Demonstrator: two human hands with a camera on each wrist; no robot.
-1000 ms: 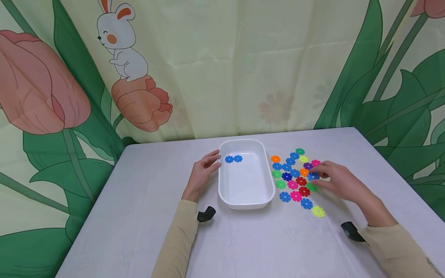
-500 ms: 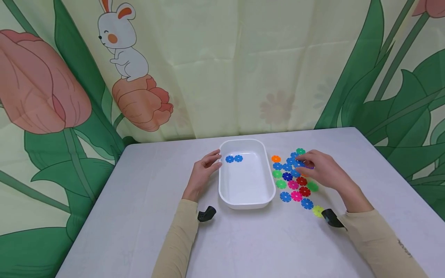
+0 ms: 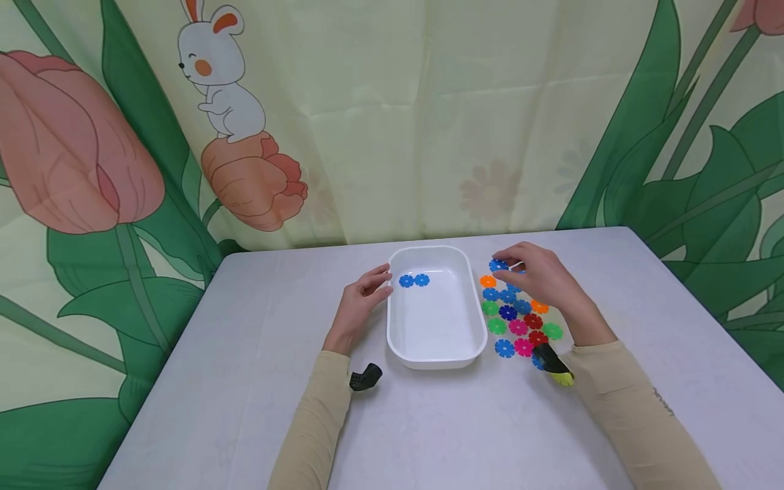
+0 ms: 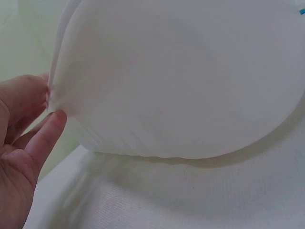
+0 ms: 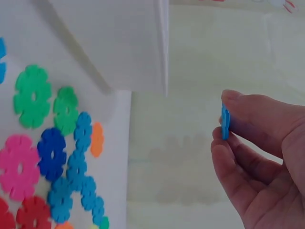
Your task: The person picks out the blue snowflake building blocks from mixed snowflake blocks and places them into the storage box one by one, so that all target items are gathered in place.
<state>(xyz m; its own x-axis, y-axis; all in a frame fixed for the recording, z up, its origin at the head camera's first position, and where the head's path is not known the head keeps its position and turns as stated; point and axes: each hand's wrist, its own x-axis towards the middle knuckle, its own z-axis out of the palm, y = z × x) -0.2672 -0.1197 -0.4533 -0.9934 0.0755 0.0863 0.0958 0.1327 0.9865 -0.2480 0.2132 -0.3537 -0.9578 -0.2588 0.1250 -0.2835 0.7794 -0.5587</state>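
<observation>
A white tray [image 3: 436,320] stands mid-table with two blue flower discs [image 3: 414,280] lying side by side near its back left corner. At the tray's left rim is my left hand [image 3: 358,306]; in the left wrist view the thumb and fingers of that hand [image 4: 26,138] touch the tray wall [image 4: 167,81] at its edge. My right hand [image 3: 539,272] is raised over the back of the loose discs, pinching a blue disc [image 3: 499,266]. The right wrist view shows this disc [image 5: 225,122] edge-on between thumb and fingertips of the right hand [image 5: 267,152].
Right of the tray lie several loose discs, among them orange [image 3: 488,281], dark blue [image 3: 508,312], pink [image 3: 518,327], red [image 3: 533,320] and green [image 3: 552,331]. A printed curtain [image 3: 380,136] hangs behind the table. Black devices [image 3: 366,378] sit at both wrists.
My right hand has moved left and toward the table's back, from the right side of the discs, carrying a blue disc. My left hand has stayed at the tray.
</observation>
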